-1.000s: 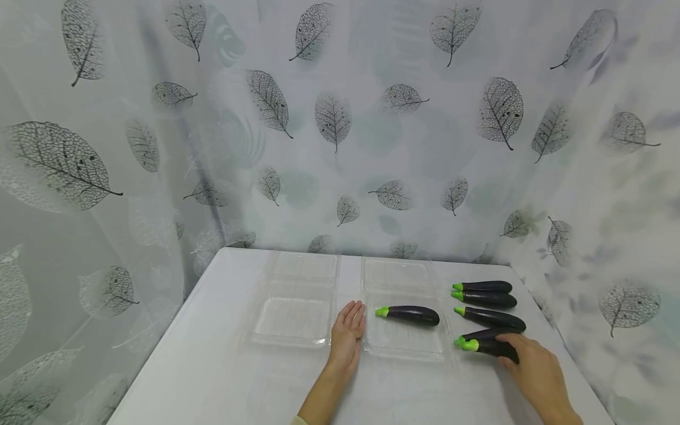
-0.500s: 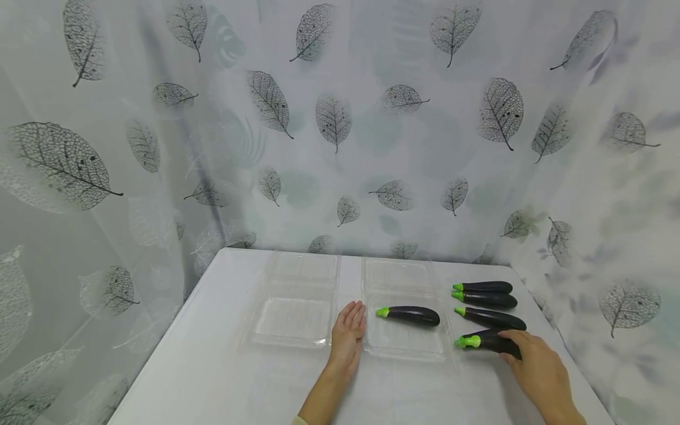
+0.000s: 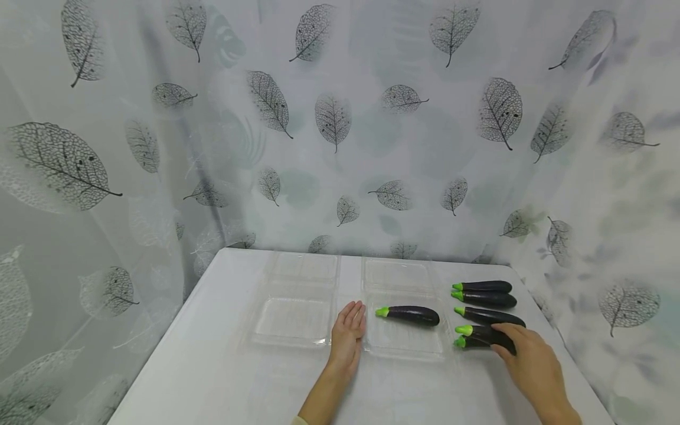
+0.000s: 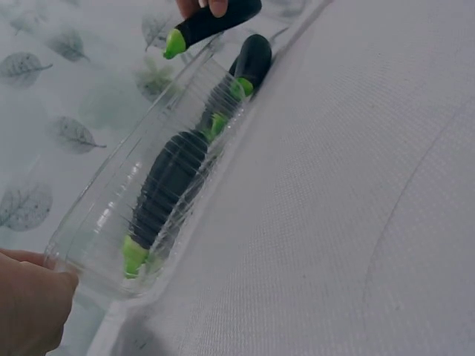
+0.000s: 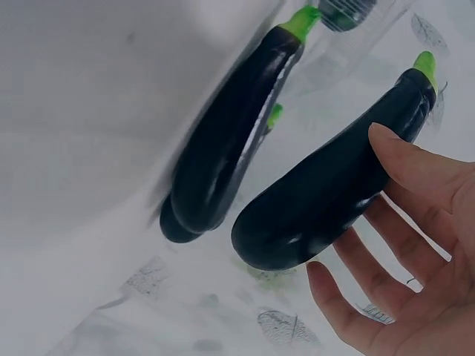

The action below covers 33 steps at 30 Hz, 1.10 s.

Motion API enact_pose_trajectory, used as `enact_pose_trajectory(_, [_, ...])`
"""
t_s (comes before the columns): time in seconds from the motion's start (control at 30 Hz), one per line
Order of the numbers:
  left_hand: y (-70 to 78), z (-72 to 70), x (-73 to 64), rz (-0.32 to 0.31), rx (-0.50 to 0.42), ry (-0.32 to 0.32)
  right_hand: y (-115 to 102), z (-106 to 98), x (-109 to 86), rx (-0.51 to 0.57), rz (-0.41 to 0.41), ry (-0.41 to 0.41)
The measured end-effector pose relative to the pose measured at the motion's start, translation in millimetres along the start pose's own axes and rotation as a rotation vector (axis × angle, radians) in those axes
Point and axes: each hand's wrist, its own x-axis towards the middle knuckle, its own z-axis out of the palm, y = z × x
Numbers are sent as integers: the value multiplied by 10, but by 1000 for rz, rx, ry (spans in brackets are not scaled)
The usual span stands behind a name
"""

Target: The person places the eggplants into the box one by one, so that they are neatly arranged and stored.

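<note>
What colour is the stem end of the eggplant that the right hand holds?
Bright green, on the dark purple eggplant in the right hand; the right wrist view shows it best.

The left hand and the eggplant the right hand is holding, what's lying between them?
Head view: right tray holding one eggplant lies between the left hand and the held eggplant in the right hand.

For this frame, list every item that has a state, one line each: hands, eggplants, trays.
left hand: flat on the table, fingers straight, holding nothing.
right hand: gripping the lifted eggplant.
eggplant in tray: lying in the right clear tray.
left clear tray: holds nothing.
other eggplants: lying on the table.
</note>
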Motion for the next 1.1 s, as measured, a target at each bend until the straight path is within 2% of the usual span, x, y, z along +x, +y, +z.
enact_pose_trajectory(0.4, [-2,5,-2,-1,-11,18,-308,61,110,33,-90,82])
enact_pose_trajectory(0.7, [4,16,3,5,-7,12,-531,132,183,42,-113,41])
enact_pose_trajectory(0.97, [-2,9,12,-4,-15,26,-700,229,266,60,-176,57])
enact_pose_trajectory(1.1, [-4,6,11,-3,-9,22,-766,288,285,68,-180,42])
